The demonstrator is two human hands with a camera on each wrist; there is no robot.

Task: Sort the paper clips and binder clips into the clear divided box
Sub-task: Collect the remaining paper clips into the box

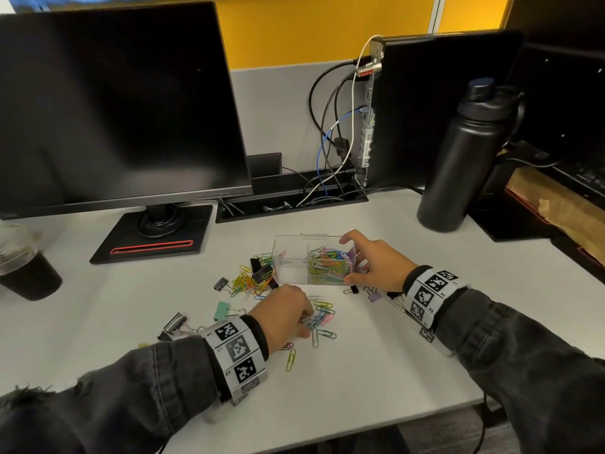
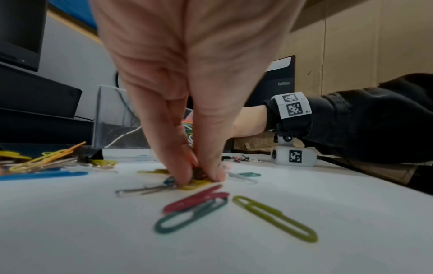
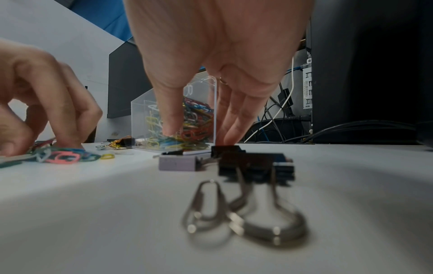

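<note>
Gathering loose paper clips [image 1: 322, 317] with the left hand [image 1: 284, 314] while the right hand [image 1: 376, 262] steadies the clear divided box [image 1: 312, 260].

Left hand: the fingers [image 2: 168, 148] and thumb point down at the white tabletop [image 1: 376, 371] and close together on a small bunch of paper clips, which lies under the fingertips and touches the tabletop. More clips lie just beside them, among them an olive clip [image 2: 275, 218]. Right hand: the fingers curl round the box's right end, thumb on the near wall, the others at the far corner. The box stands upright on the tabletop; its right compartment is packed with coloured paper clips, its left is nearly bare. Black binder clips [image 3: 255, 166] lie near the right wrist.
</note>
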